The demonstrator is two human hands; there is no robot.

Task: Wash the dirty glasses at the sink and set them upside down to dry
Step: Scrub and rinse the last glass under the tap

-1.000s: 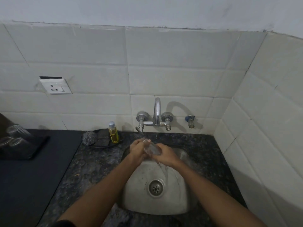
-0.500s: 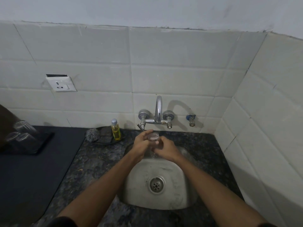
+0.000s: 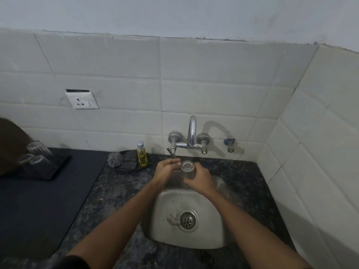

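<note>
A clear drinking glass [image 3: 187, 167] is held over the back of the steel sink [image 3: 209, 230], one round end turned up toward me. My right hand [image 3: 200, 180] grips its lower body. My left hand [image 3: 165, 170] holds it from the left, its fingers curled near the upper end. The chrome tap [image 3: 191, 133] stands on the wall just behind the glass. I cannot tell whether water is running. Three glasses [image 3: 37, 157] stand on a dark tray [image 3: 58, 168] at the far left.
A yellow soap bottle [image 3: 141, 154], a steel scrubber [image 3: 114, 162] and a dark sponge dish [image 3: 129, 164] sit left of the tap. A dark mat [image 3: 38, 200] covers the counter on the left. Tiled walls close the back and right. A wall socket [image 3: 82, 100] is above.
The glass went from lying tilted low in the basin to upright and higher, near the tap. Both hands rose with it and shifted their hold.
</note>
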